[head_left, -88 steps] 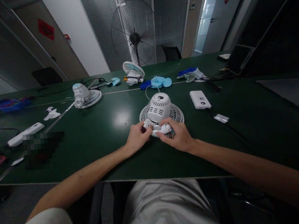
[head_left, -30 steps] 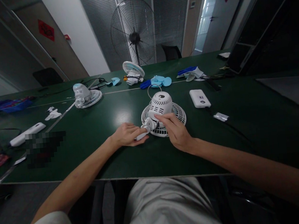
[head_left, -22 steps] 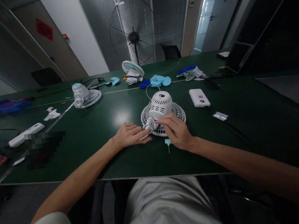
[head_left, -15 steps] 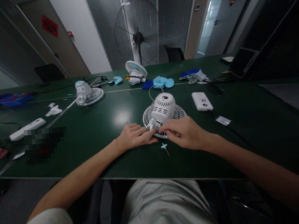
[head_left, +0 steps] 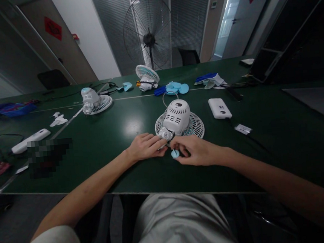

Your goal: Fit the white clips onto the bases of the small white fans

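A small white desk fan (head_left: 178, 118) lies grille-down on the green table (head_left: 102, 157), its motor housing facing up. My left hand (head_left: 144, 147) rests on the table beside it, fingers pressed round the fan's white neck joint (head_left: 165, 135). My right hand (head_left: 191, 151) is closed in a pinch on a small light-blue screwdriver (head_left: 175, 154), whose thin shaft points toward that neck joint.
Two more small fans (head_left: 93, 101) (head_left: 146, 76) and light-blue blades (head_left: 176, 88) lie farther back. A white power bank (head_left: 220, 108) sits right of the fan, a long white device (head_left: 30, 141) lies at left. A tall black pedestal fan (head_left: 148, 28) stands behind the table.
The light-blue screwdriver lay on the table by my right hand; now my right hand has picked it up and holds it at the fan's neck. My left hand stayed put.
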`<state>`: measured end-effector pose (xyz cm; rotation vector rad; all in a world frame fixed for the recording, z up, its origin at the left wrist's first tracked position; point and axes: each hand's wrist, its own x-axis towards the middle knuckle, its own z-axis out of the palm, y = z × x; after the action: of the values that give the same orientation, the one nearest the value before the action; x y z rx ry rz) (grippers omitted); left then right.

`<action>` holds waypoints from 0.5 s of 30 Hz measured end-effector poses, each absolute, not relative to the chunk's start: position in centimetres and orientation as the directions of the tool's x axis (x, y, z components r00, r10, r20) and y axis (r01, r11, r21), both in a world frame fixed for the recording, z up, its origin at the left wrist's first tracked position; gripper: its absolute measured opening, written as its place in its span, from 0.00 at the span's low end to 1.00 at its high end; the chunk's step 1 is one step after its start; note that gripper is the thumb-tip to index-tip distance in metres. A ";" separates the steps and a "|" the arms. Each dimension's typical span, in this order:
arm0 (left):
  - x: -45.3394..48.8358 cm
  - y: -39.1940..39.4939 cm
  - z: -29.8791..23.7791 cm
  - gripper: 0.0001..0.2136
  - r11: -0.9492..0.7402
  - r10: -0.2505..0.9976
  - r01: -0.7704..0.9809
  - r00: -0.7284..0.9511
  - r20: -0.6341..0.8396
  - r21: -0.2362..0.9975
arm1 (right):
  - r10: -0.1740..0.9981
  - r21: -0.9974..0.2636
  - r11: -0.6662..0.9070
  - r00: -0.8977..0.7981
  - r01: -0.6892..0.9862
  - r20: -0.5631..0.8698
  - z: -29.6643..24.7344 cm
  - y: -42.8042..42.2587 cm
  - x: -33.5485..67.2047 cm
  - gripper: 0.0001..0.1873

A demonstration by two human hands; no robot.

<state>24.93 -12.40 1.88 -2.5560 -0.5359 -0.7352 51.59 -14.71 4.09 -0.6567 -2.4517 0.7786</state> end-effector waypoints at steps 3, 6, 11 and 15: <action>24.8 -12.2 1.9 0.06 -0.796 0.179 0.479 0.771 0.612 -0.370 | 0.637 -0.674 0.698 -0.640 0.242 0.430 3.9 -14.5 51.6 0.14; 24.8 -12.1 2.0 0.06 -0.765 0.090 0.477 0.744 0.662 -0.432 | 0.703 -0.719 0.669 -0.471 0.186 0.533 3.0 -14.4 51.2 0.13; 25.0 -12.1 2.3 0.07 -0.771 0.052 0.460 0.735 0.677 -0.441 | 0.770 -0.790 0.608 -0.300 0.075 0.564 1.5 -14.5 50.7 0.15; 25.1 -12.2 2.3 0.06 -0.763 0.061 0.463 0.746 0.663 -0.451 | 0.750 -0.760 0.640 -0.305 0.113 0.587 1.2 -14.8 50.6 0.16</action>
<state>25.08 -12.19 2.32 -2.3267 -0.3924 -0.8554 50.57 -14.78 1.23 -0.6958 -1.7930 0.7458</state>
